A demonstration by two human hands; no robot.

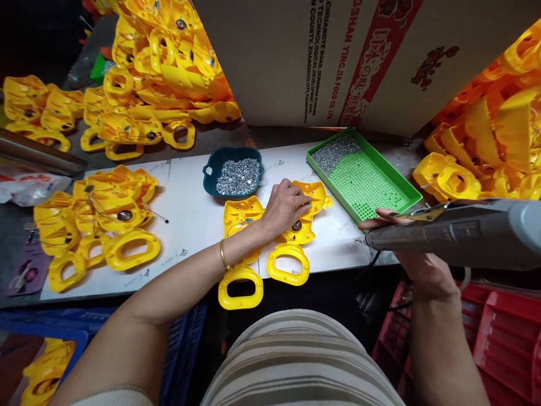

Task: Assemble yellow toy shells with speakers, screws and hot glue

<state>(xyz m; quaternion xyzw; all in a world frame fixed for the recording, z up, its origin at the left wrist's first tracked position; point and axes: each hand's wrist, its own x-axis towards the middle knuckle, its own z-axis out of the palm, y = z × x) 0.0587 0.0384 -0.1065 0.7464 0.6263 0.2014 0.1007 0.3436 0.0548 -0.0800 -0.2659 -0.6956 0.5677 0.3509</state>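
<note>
My left hand [285, 206] rests with its fingers curled on a yellow plastic toy shell [301, 225] lying on the white board [190, 214]. A second yellow shell [239, 220] lies just to its left, its handle [240, 287] hanging over the table's front edge. My right hand [416, 265] grips a grey electric screwdriver [456, 234], whose tip points left and sits just right of the shells.
A dark teal bowl of small screws [237, 176] sits behind the shells. A green tray [372, 186] with screws stands at right. Piles of yellow shells [101, 220] lie left, back left and right [486, 141]. A cardboard box [338, 56] stands behind. Red crates [502, 344] sit below right.
</note>
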